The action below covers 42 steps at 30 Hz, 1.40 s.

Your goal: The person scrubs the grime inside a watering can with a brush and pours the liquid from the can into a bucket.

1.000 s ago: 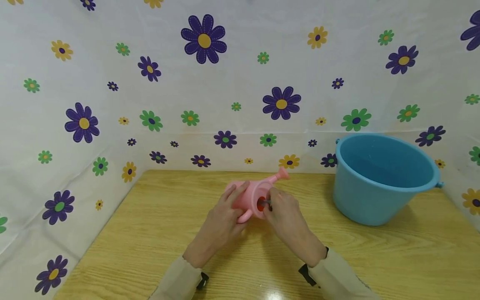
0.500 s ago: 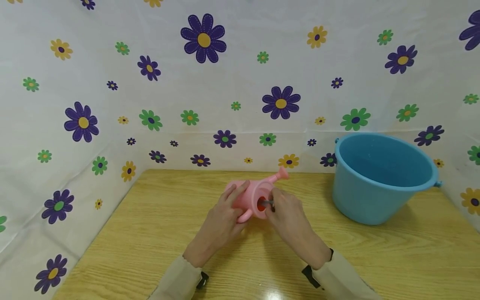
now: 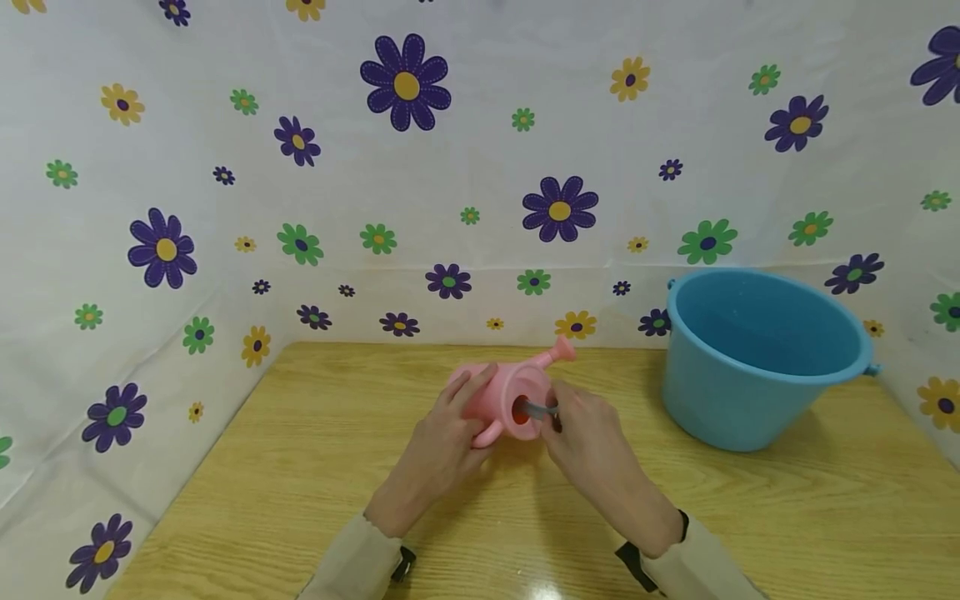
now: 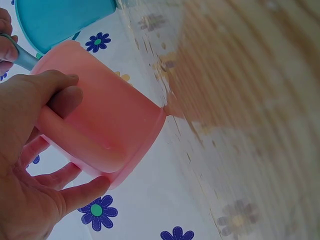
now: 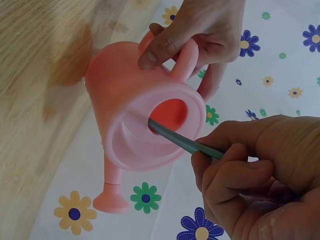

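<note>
A pink watering can (image 3: 480, 398) lies tilted on the wooden table, its top opening towards the right and its spout pointing to the back right. My left hand (image 3: 441, 437) holds it, the thumb and fingers around the can's handle (image 5: 186, 61) and side. My right hand (image 3: 592, 429) pinches a slender grey tool (image 5: 187, 143) at the mouth of the can. The tool's far end is inside the opening and hidden, so its kind cannot be told. Red-orange shows within the hole in the right wrist view.
A large blue bucket (image 3: 738, 408) stands at the right of the table, beyond my right hand. Behind and at the sides hangs a white sheet (image 3: 465, 150) printed with flowers. The wooden table (image 3: 300, 467) spreads in front and to the left.
My right hand has drawn back a little to the right and nearer me, and more of the grey tool shows outside the can. My left hand and the can stay nearly still.
</note>
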Motion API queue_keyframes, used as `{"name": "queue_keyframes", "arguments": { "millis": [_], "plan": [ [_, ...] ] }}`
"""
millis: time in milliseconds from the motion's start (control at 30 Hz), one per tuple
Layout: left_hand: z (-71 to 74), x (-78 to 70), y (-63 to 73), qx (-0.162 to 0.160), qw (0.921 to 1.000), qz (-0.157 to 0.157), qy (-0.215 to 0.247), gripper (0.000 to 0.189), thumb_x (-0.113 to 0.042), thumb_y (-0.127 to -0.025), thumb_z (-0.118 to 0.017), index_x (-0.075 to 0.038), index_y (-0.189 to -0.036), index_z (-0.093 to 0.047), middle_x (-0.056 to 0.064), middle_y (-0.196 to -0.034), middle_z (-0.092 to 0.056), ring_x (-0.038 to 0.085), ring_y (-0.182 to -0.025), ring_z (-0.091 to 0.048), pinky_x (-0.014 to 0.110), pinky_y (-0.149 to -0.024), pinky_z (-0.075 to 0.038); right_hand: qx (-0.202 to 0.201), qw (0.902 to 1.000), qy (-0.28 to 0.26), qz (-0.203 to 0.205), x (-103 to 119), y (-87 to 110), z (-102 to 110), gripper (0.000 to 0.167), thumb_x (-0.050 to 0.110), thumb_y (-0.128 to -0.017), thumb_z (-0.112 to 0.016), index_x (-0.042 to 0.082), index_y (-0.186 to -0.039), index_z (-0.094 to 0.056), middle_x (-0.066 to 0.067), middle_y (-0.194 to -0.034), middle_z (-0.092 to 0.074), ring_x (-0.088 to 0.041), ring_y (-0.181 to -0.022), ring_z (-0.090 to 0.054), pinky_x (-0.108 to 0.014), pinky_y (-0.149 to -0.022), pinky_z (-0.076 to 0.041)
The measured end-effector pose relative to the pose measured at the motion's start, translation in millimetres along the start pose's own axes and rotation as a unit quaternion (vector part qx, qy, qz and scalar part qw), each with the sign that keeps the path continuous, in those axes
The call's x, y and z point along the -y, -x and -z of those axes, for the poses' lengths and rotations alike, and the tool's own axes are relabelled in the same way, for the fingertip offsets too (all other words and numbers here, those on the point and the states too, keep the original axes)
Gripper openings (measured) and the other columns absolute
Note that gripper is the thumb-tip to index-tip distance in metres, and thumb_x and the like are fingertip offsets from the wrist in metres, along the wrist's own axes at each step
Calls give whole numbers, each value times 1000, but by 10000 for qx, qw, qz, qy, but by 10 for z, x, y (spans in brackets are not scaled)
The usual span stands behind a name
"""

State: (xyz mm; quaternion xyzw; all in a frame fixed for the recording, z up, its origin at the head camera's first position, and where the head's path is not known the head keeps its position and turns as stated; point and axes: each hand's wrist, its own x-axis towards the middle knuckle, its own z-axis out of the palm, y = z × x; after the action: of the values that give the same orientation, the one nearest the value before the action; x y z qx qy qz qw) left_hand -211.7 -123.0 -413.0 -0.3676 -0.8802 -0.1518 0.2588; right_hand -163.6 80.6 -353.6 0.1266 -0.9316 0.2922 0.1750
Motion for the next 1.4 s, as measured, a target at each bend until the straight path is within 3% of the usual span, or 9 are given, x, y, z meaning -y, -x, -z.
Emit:
{"name": "queue_keyframes", "arguments": {
  "millis": [200, 867, 1400],
  "plan": [
    [-15, 13, 3, -71, 10000, -39, -19, 36, -12, -85, -80, -9, -55, -60, 17, -149, -56, 36, -141, -52, 48, -120, -41, -50, 10000, 33, 67, 8, 13, 22, 17, -4, -83, -78, 0, -90, -63, -7, -75, -64, -13, -61, -53, -18, -54, -51],
    [4, 14, 7, 64, 9999, -37, -82, 33, -12, -87, -78, -7, -58, -64, 15, -152, -54, 31, -145, -49, 44, -124, -37, -177, 9995, -73, 259, -74, -84, -192, 15, -7, -83, -73, 0, -86, -60, -4, -70, -57, -13, -61, -48, -18, -53, -41],
    [3, 8, 0, 46, 9999, -85, -122, 31, -10, -85, -80, -7, -58, -64, 17, -151, -55, 34, -143, -50, 48, -122, -39, -90, 9998, -2, 191, -78, -126, -275, 16, -7, -84, -74, -2, -89, -60, -8, -76, -61, -15, -63, -53, -19, -55, -50]
  ]
}}
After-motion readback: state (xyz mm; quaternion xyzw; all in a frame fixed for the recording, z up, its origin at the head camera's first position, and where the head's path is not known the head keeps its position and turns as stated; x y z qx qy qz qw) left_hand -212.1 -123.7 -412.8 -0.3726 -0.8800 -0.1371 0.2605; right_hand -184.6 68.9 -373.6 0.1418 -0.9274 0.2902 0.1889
